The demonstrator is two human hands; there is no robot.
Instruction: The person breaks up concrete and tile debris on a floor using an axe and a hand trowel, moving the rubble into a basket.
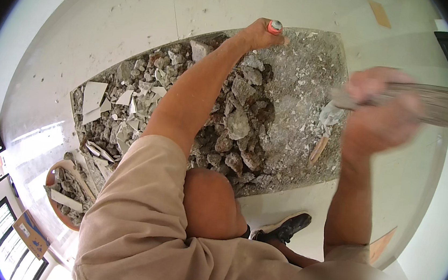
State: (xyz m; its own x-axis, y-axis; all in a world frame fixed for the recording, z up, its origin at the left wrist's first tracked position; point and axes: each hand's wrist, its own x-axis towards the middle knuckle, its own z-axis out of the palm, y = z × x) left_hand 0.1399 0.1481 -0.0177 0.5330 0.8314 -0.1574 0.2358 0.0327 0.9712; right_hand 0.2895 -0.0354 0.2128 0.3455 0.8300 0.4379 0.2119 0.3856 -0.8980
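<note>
My left hand (264, 34) is closed round the upright red-orange grip of a chisel (275, 26), its bare metal top facing up. It is at the far edge of a broken-out patch of floor (305, 83); the chisel's lower end is hidden. My right hand (380, 114), smeared by motion, is wrapped round a grey hammer (438, 104), raised at the right. The hammer's far part is blurred into a wide streak. Beneath the right hand lie a pale crumpled thing (331, 115) and a wooden handle (318, 150); whether they are joined I cannot tell.
Broken concrete chunks (239, 122) and tile shards (94, 98) fill the patch's left and middle. A tan tub (53, 178) holds rubble at lower left, near a cardboard box (31, 234). Smooth pale floor (139, 10) surrounds the patch. My shoe (285, 228) stands at its near edge.
</note>
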